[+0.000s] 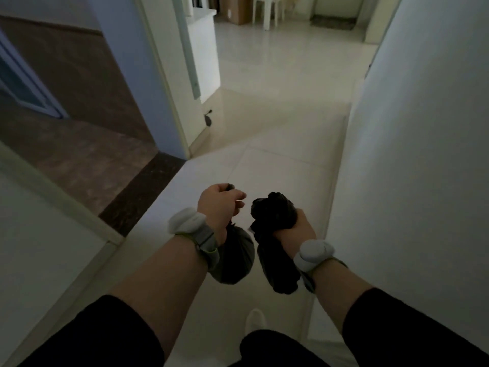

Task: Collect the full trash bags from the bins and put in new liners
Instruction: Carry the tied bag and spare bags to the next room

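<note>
Hallway, mid-task: left hand [221,205] grips a tied full bag [234,256] by its neck; right hand [293,227] clutches bunched black liners [275,234]; no bin in view, relining apparently remains

surface: pale tiled floor [277,144] | on it – small dark object [207,120] by doorframe, white slipper [255,320]
</note>
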A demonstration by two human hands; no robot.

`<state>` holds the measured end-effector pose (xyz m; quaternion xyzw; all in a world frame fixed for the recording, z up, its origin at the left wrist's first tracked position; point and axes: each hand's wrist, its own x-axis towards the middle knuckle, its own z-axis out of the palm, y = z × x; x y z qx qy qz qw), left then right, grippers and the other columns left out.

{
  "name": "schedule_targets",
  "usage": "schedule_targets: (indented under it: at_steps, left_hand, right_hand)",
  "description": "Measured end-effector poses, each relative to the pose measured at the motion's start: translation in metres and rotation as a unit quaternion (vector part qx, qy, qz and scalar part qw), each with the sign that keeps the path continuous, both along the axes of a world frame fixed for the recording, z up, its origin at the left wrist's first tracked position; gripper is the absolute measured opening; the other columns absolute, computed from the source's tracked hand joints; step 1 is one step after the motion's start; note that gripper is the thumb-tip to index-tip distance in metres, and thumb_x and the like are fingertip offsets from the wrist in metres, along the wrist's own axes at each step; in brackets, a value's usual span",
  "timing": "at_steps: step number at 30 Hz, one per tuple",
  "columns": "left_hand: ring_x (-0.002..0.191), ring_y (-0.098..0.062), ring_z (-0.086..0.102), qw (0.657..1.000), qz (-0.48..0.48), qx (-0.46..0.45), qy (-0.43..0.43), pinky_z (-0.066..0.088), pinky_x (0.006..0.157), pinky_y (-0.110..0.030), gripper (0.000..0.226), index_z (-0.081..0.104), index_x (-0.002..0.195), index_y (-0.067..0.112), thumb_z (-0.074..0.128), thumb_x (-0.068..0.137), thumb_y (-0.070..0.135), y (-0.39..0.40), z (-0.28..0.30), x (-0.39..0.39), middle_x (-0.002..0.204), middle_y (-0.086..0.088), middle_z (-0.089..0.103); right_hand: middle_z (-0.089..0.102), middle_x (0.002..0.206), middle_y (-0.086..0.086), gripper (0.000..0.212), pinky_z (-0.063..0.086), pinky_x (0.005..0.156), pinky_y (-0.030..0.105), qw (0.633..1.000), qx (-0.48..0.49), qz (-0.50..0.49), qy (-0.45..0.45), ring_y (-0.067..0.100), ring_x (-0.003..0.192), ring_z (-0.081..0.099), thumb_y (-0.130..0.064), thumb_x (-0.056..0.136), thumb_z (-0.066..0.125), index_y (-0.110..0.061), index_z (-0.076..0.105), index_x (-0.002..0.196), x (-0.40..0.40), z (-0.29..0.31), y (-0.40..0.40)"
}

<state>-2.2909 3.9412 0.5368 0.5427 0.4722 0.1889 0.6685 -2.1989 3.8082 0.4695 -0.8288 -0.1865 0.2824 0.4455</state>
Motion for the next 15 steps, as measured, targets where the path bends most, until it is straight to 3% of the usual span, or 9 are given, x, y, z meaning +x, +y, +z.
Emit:
schedule_targets:
  at_steps: [3, 8, 10, 12, 15]
  left_hand:
    - [0.069, -0.020, 0.061, 1.000, -0.009, 0.016, 0.008, 0.052, 0.067, -0.031, 0.031, 0.059, 0.113, 0.001, 0.064, 0.083, 0.004, 0.028, 0.002, 0.036, 0.095, -0.019, 0.068]
    - [0.075, -0.025, 0.058, 0.999, -0.033, 0.006, 0.006, 0.048, 0.075, -0.037, 0.013, 0.061, 0.096, 0.008, 0.063, 0.084, 0.005, 0.083, 0.009, 0.116, 0.080, -0.014, 0.066]
    - [0.073, -0.025, 0.057, 0.999, -0.045, 0.000, 0.001, 0.047, 0.073, -0.037, 0.009, 0.059, 0.086, 0.012, 0.062, 0.085, 0.004, 0.103, 0.010, 0.145, 0.078, -0.013, 0.065]
    - [0.070, -0.023, 0.057, 0.998, -0.058, -0.004, -0.009, 0.049, 0.069, -0.034, 0.009, 0.058, 0.087, 0.011, 0.060, 0.086, 0.003, 0.126, 0.008, 0.180, 0.078, -0.011, 0.065]
    - [0.067, -0.020, 0.057, 0.996, -0.091, -0.016, -0.020, 0.048, 0.066, -0.032, 0.009, 0.057, 0.091, 0.010, 0.060, 0.086, 0.002, 0.171, 0.002, 0.250, 0.078, -0.011, 0.065]
  right_hand:
    - [0.063, 0.078, 0.013, 0.022, 0.044, 0.060, 0.033, 1.000, -0.009, 0.010, 0.009, 0.018, 0.063, 0.054, -0.017, 0.080, 0.067, 0.000, 0.057, 0.092, 0.034, 0.000, 0.027]
    - [0.055, 0.064, 0.004, 0.014, 0.038, 0.060, 0.028, 0.999, -0.038, 0.008, -0.013, 0.010, 0.054, 0.045, -0.015, 0.085, 0.062, -0.004, 0.055, 0.081, 0.111, 0.005, 0.075]
    - [0.059, 0.080, 0.009, 0.019, 0.040, 0.065, 0.028, 0.999, -0.030, -0.025, 0.006, 0.014, 0.066, 0.051, -0.013, 0.083, 0.064, -0.001, 0.056, 0.096, 0.137, 0.004, 0.089]
    - [0.059, 0.096, 0.004, 0.038, 0.042, 0.071, 0.027, 0.993, -0.035, -0.108, 0.026, 0.016, 0.082, 0.056, -0.013, 0.079, 0.067, -0.012, 0.052, 0.114, 0.164, 0.004, 0.103]
    - [0.060, 0.100, 0.003, 0.046, 0.049, 0.075, 0.032, 0.986, -0.040, -0.161, 0.021, 0.022, 0.093, 0.061, -0.010, 0.077, 0.068, -0.014, 0.051, 0.120, 0.220, 0.004, 0.136]
